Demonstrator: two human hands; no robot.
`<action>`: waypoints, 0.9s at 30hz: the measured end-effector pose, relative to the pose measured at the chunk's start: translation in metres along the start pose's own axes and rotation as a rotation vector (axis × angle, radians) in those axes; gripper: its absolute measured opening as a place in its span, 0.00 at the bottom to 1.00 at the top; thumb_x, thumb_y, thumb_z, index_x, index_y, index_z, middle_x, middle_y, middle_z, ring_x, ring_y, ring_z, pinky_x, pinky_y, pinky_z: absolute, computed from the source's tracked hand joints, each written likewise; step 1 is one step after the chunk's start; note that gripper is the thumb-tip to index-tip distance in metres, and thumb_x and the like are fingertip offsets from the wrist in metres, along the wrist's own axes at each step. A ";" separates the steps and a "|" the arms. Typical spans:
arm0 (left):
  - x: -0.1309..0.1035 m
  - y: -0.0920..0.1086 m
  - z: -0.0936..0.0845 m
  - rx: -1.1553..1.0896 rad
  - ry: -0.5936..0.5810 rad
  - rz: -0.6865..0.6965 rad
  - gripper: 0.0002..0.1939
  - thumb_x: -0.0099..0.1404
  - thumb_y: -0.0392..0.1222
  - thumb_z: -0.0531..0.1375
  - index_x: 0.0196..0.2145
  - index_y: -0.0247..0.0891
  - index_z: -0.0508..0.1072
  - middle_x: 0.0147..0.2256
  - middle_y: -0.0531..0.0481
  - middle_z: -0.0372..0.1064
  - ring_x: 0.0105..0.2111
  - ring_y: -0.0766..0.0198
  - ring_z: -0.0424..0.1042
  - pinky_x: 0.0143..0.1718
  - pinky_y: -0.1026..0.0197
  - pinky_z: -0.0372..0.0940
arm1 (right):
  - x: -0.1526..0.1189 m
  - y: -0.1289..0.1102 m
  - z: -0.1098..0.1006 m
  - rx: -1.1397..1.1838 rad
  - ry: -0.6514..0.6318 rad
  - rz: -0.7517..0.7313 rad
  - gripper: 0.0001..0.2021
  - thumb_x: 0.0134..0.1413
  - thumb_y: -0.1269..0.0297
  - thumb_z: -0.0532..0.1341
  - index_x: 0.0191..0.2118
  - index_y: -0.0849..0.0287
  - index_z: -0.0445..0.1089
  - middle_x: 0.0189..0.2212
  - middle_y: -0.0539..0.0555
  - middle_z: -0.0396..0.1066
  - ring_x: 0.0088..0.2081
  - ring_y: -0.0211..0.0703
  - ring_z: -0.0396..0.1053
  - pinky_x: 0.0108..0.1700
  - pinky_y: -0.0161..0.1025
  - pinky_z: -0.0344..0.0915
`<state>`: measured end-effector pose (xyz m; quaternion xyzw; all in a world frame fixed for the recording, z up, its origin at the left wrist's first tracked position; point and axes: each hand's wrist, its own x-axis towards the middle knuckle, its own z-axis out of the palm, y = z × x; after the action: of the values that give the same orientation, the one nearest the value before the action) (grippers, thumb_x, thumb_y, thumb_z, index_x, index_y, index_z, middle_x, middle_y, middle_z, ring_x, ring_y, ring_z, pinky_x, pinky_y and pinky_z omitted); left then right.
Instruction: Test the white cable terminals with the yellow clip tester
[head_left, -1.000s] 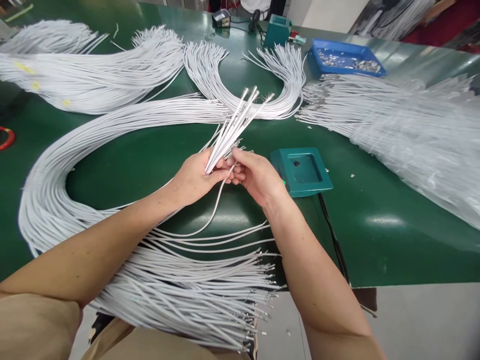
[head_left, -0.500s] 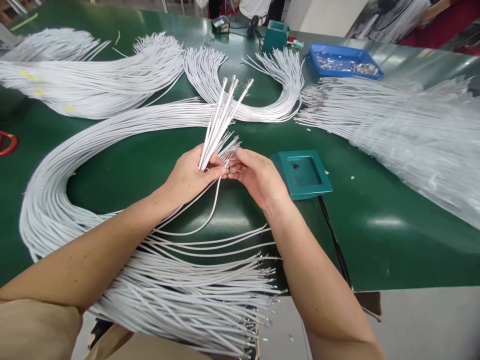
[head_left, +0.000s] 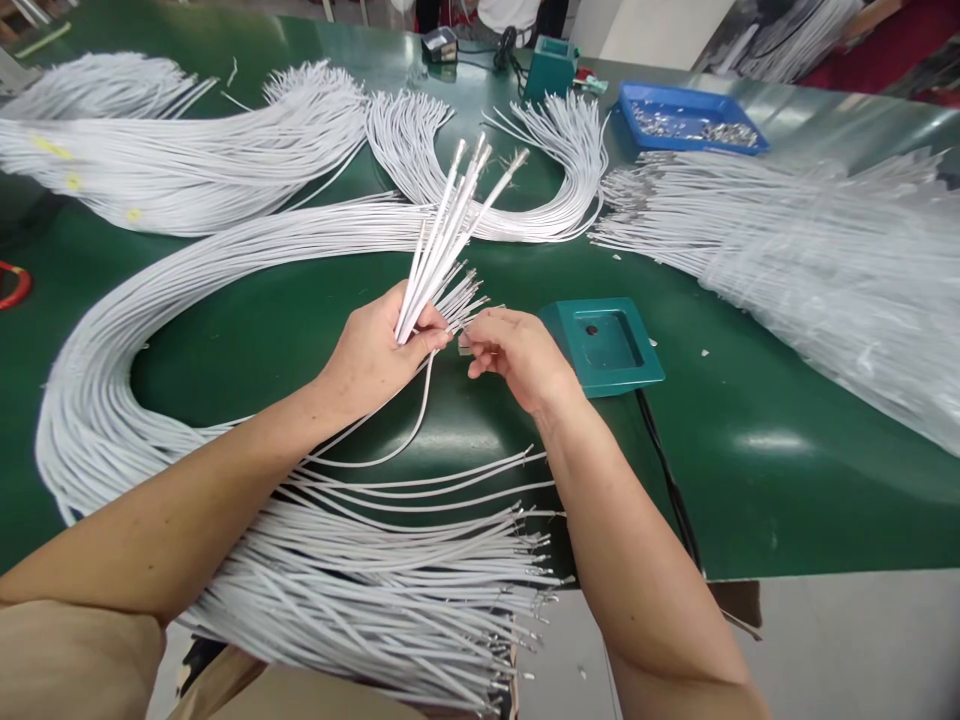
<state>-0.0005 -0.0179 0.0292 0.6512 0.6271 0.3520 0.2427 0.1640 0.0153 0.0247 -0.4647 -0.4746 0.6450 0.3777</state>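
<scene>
My left hand [head_left: 386, 345] is closed round a bunch of white cables [head_left: 444, 245], whose tips point up and away to the right. One loose cable hangs in a curve beneath it. My right hand [head_left: 510, 350] is just right of the cable ends, its fingers pinched on something small and pale that I cannot make out. Under my forearms lies a thick bundle of white cables [head_left: 390, 590] with metal-tipped ends toward the right. A long bundle [head_left: 97, 350] curves round at the left.
A teal tray-shaped device [head_left: 611, 345] with a black cord sits right of my hands. Beyond are a blue tray [head_left: 690, 118] of small metal parts, more cable bundles [head_left: 180, 170] and a plastic-covered bundle [head_left: 810, 250]. Red handles [head_left: 13, 285] show at the left edge. People stand across the table.
My right hand has drawn slightly away from my left, and its fingers have curled more. The bunch in my left hand has tilted a little to the right.
</scene>
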 end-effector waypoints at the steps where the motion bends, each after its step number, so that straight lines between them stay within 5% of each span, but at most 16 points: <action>1: 0.000 0.000 0.000 0.000 0.002 0.005 0.06 0.56 0.41 0.62 0.32 0.38 0.71 0.31 0.54 0.74 0.31 0.65 0.70 0.35 0.64 0.63 | 0.000 -0.001 -0.001 0.036 -0.004 0.022 0.05 0.43 0.69 0.62 0.21 0.60 0.69 0.19 0.46 0.62 0.20 0.32 0.57 0.24 0.35 0.65; 7: 0.002 -0.002 0.000 -0.032 0.013 0.019 0.06 0.56 0.41 0.63 0.32 0.38 0.71 0.30 0.54 0.73 0.29 0.66 0.69 0.34 0.64 0.62 | -0.002 -0.004 -0.002 0.093 -0.047 -0.122 0.10 0.52 0.59 0.62 0.37 0.58 0.76 0.35 0.50 0.72 0.33 0.35 0.68 0.37 0.35 0.70; 21: 0.001 -0.001 0.000 -0.022 0.014 -0.017 0.08 0.54 0.42 0.63 0.32 0.38 0.70 0.31 0.54 0.74 0.28 0.66 0.68 0.31 0.64 0.61 | 0.000 0.005 0.002 -0.155 0.187 -0.286 0.06 0.43 0.64 0.67 0.30 0.60 0.76 0.31 0.50 0.74 0.34 0.37 0.70 0.40 0.37 0.68; 27: 0.001 0.002 -0.001 -0.080 0.007 -0.043 0.08 0.55 0.42 0.64 0.31 0.38 0.68 0.32 0.53 0.75 0.30 0.65 0.70 0.33 0.63 0.63 | -0.001 0.005 0.000 -0.330 0.140 -0.297 0.03 0.44 0.67 0.65 0.28 0.60 0.74 0.30 0.50 0.73 0.32 0.38 0.69 0.38 0.38 0.66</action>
<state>-0.0002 -0.0171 0.0318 0.6260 0.6272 0.3737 0.2740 0.1641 0.0125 0.0199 -0.4889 -0.6094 0.4623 0.4194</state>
